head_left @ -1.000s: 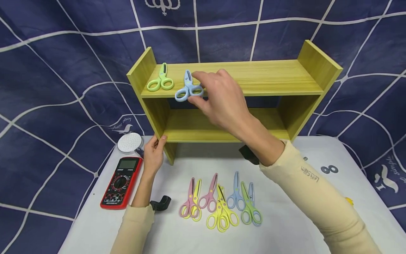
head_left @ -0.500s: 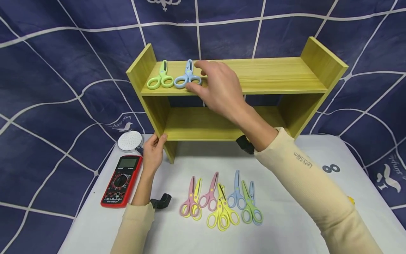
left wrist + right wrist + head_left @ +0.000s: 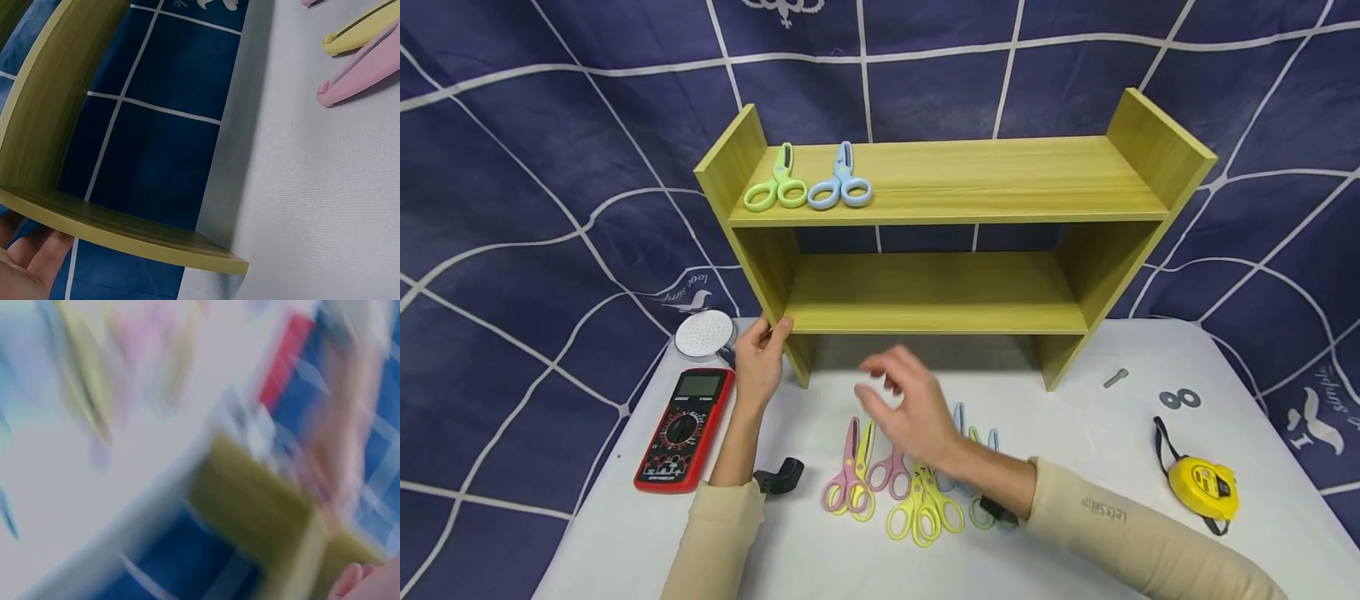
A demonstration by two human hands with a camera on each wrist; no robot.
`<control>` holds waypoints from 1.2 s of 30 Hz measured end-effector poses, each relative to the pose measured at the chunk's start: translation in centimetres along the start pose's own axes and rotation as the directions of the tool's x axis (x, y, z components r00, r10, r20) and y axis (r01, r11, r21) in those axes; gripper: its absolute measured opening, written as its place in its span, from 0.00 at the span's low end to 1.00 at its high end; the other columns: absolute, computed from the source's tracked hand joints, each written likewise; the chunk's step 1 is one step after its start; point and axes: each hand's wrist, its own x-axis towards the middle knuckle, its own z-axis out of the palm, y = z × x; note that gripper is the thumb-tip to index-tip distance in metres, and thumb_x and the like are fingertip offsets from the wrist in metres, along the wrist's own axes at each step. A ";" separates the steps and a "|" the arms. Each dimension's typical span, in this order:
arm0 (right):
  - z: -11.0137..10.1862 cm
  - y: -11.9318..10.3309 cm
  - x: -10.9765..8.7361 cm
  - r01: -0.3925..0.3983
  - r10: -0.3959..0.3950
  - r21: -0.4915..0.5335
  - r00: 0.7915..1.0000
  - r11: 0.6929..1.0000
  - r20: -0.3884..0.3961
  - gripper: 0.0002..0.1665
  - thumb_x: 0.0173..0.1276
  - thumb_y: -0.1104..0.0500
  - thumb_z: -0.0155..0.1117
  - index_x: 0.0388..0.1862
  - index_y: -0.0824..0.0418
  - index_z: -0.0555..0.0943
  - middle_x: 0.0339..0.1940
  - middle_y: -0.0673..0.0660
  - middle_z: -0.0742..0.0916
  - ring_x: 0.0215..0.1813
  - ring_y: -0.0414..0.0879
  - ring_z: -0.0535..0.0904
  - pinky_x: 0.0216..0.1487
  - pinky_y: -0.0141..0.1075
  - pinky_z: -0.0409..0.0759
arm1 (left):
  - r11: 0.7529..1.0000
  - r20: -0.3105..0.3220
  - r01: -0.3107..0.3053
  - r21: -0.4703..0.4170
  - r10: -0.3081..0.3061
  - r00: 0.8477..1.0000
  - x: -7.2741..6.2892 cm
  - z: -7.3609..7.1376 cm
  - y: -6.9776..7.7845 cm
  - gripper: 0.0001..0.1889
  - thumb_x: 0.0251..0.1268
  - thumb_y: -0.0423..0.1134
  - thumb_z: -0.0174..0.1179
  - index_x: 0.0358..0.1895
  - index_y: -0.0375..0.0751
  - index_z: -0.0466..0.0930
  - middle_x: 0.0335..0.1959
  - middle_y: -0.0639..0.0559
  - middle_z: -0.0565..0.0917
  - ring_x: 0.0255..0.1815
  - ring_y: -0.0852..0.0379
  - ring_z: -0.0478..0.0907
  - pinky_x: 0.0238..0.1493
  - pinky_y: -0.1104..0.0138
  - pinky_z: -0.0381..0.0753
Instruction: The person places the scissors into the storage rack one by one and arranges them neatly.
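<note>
My left hand (image 3: 758, 367) grips the left side panel of a two-tier wooden shelf (image 3: 940, 292), thumb at the front edge. In the left wrist view its fingers (image 3: 47, 253) touch the panel's outer face. Green scissors (image 3: 781, 177) and blue scissors (image 3: 842, 169) lie side by side at the left of the top board, blades pointing back. My right hand (image 3: 913, 408) holds nothing, its fingers loosely bent above the table. Beneath it lie pink scissors (image 3: 850, 473) and yellow scissors (image 3: 917, 496); the hand and wrist partly cover blue and green pairs. The right wrist view is blurred.
A red multimeter (image 3: 683, 429) and a shower head (image 3: 706, 335) lie left of the shelf. On the right are a yellow tape measure (image 3: 1206, 487), a bolt (image 3: 1116, 377) and two washers (image 3: 1188, 398). A blue curtain (image 3: 940, 92) hangs behind.
The blue scissors were lowered onto the top board beside the green pair and let go. My right hand has come down towards the table scissors. My left hand keeps its hold on the shelf.
</note>
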 end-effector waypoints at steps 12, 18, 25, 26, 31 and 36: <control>4.1 2.8 -9.1 -0.001 0.261 -0.418 0.783 0.909 0.565 0.33 0.60 0.44 0.73 0.60 0.57 0.77 0.37 0.46 0.74 0.32 0.35 0.67 0.29 0.24 0.67 | 1.000 -0.007 0.023 -0.018 -0.023 1.000 0.0 0.1 -0.1 0.18 0.70 0.27 0.56 0.60 0.21 0.74 0.52 0.27 0.79 0.39 0.71 0.80 0.45 0.70 0.82; 4.4 3.4 -8.6 0.002 0.287 -0.447 0.764 0.894 0.578 0.28 0.60 0.58 0.69 0.61 0.58 0.77 0.35 0.47 0.74 0.30 0.36 0.65 0.27 0.23 0.66 | 1.000 -0.025 0.021 -0.012 -0.022 0.999 0.1 0.2 0.0 0.17 0.70 0.27 0.56 0.59 0.21 0.75 0.51 0.27 0.80 0.38 0.71 0.80 0.43 0.71 0.82; 4.7 2.9 -7.9 0.059 0.299 -0.480 0.713 0.875 0.634 0.30 0.55 0.62 0.66 0.60 0.51 0.80 0.33 0.48 0.74 0.31 0.38 0.67 0.26 0.27 0.67 | 1.000 -0.039 0.022 0.006 -0.022 0.999 0.0 0.2 0.3 0.17 0.70 0.27 0.56 0.58 0.22 0.77 0.52 0.28 0.80 0.37 0.70 0.80 0.41 0.71 0.81; 4.7 2.8 -7.9 0.086 0.297 -0.493 0.705 0.866 0.644 0.29 0.56 0.62 0.66 0.59 0.49 0.80 0.33 0.48 0.74 0.31 0.38 0.68 0.25 0.28 0.67 | 1.000 -0.037 0.023 0.005 -0.023 0.999 0.0 0.2 0.3 0.16 0.70 0.27 0.56 0.58 0.22 0.77 0.52 0.28 0.80 0.37 0.71 0.80 0.41 0.72 0.81; 4.7 3.0 -7.5 0.169 0.271 -0.503 0.677 0.848 0.685 0.22 0.57 0.62 0.66 0.52 0.47 0.82 0.32 0.48 0.73 0.31 0.39 0.67 0.22 0.28 0.66 | 1.000 -0.026 0.023 0.010 -0.023 0.999 0.1 0.3 0.4 0.17 0.70 0.28 0.56 0.58 0.22 0.76 0.51 0.28 0.80 0.37 0.71 0.80 0.41 0.71 0.81; 4.2 3.0 -7.3 0.147 0.207 -0.436 0.718 0.888 0.665 0.21 0.59 0.60 0.66 0.52 0.49 0.82 0.29 0.44 0.70 0.29 0.35 0.64 0.22 0.24 0.62 | 0.999 -0.023 0.036 0.037 -0.035 0.999 -0.1 0.2 0.6 0.18 0.71 0.28 0.56 0.60 0.22 0.75 0.53 0.28 0.80 0.37 0.70 0.80 0.40 0.71 0.81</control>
